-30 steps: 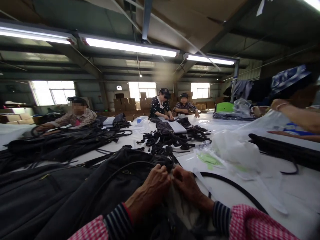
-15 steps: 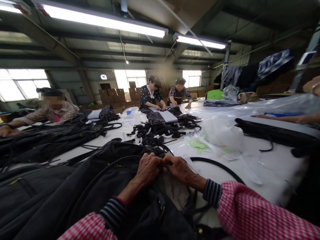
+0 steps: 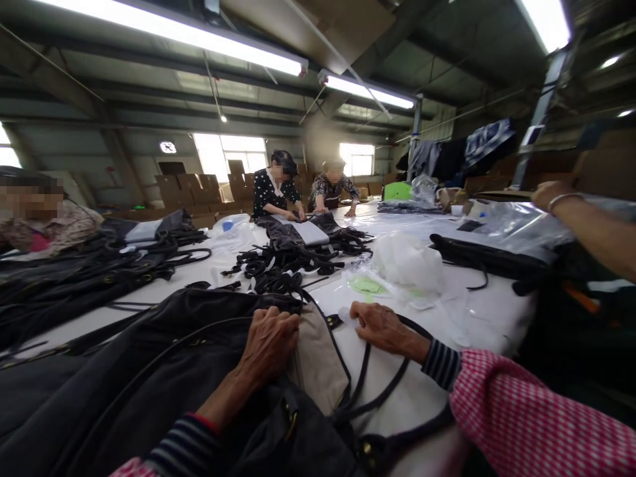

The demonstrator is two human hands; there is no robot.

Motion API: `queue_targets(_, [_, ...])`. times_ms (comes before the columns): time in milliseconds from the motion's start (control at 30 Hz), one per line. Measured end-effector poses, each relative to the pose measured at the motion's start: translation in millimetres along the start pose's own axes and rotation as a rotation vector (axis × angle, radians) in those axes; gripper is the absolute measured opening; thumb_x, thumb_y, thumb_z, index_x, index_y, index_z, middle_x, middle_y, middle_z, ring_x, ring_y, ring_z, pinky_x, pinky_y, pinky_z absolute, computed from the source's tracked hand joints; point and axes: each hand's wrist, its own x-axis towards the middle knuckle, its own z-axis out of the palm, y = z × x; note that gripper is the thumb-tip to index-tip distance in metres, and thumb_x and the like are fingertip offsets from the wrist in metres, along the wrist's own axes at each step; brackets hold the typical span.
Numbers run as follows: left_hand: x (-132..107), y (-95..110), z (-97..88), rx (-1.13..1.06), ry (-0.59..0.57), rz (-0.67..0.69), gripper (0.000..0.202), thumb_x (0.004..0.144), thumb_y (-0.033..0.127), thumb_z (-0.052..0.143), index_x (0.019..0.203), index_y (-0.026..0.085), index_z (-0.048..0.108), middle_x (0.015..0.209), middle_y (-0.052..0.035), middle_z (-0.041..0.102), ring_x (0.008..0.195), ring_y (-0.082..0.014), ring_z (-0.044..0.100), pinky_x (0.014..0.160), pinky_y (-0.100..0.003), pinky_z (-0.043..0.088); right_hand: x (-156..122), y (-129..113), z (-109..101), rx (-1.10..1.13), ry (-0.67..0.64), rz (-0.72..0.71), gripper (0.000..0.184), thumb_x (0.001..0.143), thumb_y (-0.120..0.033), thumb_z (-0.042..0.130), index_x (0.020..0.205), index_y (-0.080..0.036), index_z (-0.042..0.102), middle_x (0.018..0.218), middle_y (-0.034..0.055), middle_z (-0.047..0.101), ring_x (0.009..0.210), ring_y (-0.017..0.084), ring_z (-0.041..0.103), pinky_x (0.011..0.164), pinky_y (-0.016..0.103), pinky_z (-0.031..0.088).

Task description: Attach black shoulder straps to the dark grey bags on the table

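A dark fabric bag (image 3: pixel 163 351) with brass-coloured fittings lies across the front of the table, its beige lining (image 3: pixel 318 354) exposed at the right. My left hand (image 3: pixel 271 341) is closed on the bag's upper edge, beside the lining. Apart from it to the right, my right hand (image 3: pixel 380 324) has its fingers curled together around a small whitish piece (image 3: pixel 348 317), whose kind I cannot make out. Black straps (image 3: pixel 382 391) run beneath and around the right hand over the white table.
Coiled black straps and a bag with a white sheet (image 3: pixel 311 232) lie ahead. Crumpled clear plastic (image 3: pixel 407 262) is beyond my right hand. More dark bags (image 3: pixel 99 265) are piled left. Co-workers (image 3: pixel 275 189) stand across the table; another person's arm (image 3: pixel 586 218) reaches in from the right.
My hands, together at the bag's edge before, are now apart. The right moved away to the right with a whitish piece, and the beige lining shows more. The view has turned right.
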Motion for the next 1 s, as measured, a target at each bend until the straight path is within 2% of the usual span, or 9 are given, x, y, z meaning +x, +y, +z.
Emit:
queue_targets(100, [-0.7,-1.0,0.6,0.006,0.049,0.01,0.02,0.094,0.022,0.051,0.08,0.023,0.066,0.082,-0.0007,0.069,0.095,-0.0244,0.057,0.097,-0.047,0.029,5.3,5.7,-4.5,0.0,0.03,0.02,0.028,0.072,-0.008,0.057,0.096,-0.02,0.064,0.086,0.0013,0.065,0.083,0.018,0.059,0.078,0.028,0.038])
queue_targets(200, [-0.2,-3.5,1.7,0.012,0.026,0.015,0.022,0.095,0.023,0.049,0.081,0.023,0.066,0.082,-0.0003,0.069,0.092,-0.0241,0.057,0.093,-0.046,0.03,20.8,10.4,-9.1,0.021,0.08,0.066,0.025,0.077,-0.01,0.058,0.098,-0.019,0.065,0.085,0.0016,0.067,0.08,0.016,0.061,0.075,0.026,0.04])
queue_targets(300, [1.3,-5.6,1.0,0.013,-0.007,0.005,0.022,0.095,0.025,0.049,0.081,0.023,0.066,0.082,-0.0003,0.069,0.089,-0.0234,0.056,0.09,-0.045,0.031,40.9,20.3,-15.8,0.06,0.115,0.089,0.018,0.085,-0.021,0.062,0.102,-0.019,0.066,0.09,0.0009,0.07,0.08,0.014,0.063,0.072,0.023,0.042])
queue_targets(367, [2.4,-5.6,-0.3,0.009,-0.025,-0.006,0.022,0.095,0.025,0.049,0.081,0.024,0.066,0.083,-0.0001,0.07,0.09,-0.0233,0.056,0.09,-0.045,0.03,49.5,34.8,-26.4,0.063,0.141,0.108,0.017,0.088,-0.028,0.063,0.102,-0.019,0.066,0.096,0.0018,0.072,0.082,0.014,0.064,0.074,0.023,0.043])
queue_targets(467, [3.0,-4.3,-1.3,0.014,-0.037,-0.015,0.022,0.095,0.025,0.049,0.081,0.024,0.066,0.084,-0.0002,0.07,0.091,-0.0233,0.056,0.09,-0.045,0.03,50.7,66.6,-51.8,0.013,0.185,0.184,0.014,0.09,-0.026,0.06,0.097,-0.017,0.067,0.098,0.0062,0.072,0.085,0.017,0.063,0.077,0.026,0.043])
queue_targets(567, [2.8,-3.6,-0.5,0.025,-0.043,-0.018,0.024,0.095,0.025,0.048,0.079,0.024,0.066,0.082,-0.0008,0.069,0.09,-0.0235,0.056,0.09,-0.045,0.03,44.5,95.3,-78.6,-0.041,0.144,0.249,0.01,0.085,-0.021,0.06,0.086,-0.015,0.069,0.091,0.0085,0.072,0.084,0.02,0.063,0.077,0.028,0.042])
queue_targets(633, [2.7,-4.4,0.5,0.025,-0.045,-0.017,0.024,0.095,0.025,0.047,0.079,0.024,0.066,0.081,-0.0009,0.068,0.089,-0.0238,0.056,0.09,-0.045,0.03,38.7,105.7,-92.5,-0.054,0.077,0.254,0.009,0.082,-0.019,0.062,0.078,-0.016,0.07,0.085,0.0074,0.072,0.08,0.019,0.063,0.074,0.027,0.042])
queue_targets(867, [5.3,-9.3,1.7,0.039,-0.045,0.005,0.027,0.095,0.029,0.044,0.081,0.024,0.067,0.08,-0.0022,0.066,0.088,-0.0255,0.058,0.09,-0.046,0.031,2.0,114.8,-127.0,-0.064,-0.046,0.242,0.015,0.081,-0.022,0.058,0.075,-0.017,0.071,0.068,0.0026,0.068,0.061,0.015,0.058,0.058,0.026,0.036])
queue_targets(1000, [5.2,-10.4,2.0,0.047,-0.044,0.007,0.029,0.094,0.029,0.043,0.08,0.024,0.067,0.079,-0.0035,0.065,0.087,-0.0272,0.059,0.088,-0.046,0.033,-29.8,125.1,-138.5,-0.097,-0.079,0.259,0.013,0.079,-0.019,0.059,0.071,-0.019,0.07,0.068,0.0024,0.068,0.063,0.016,0.059,0.06,0.026,0.036])
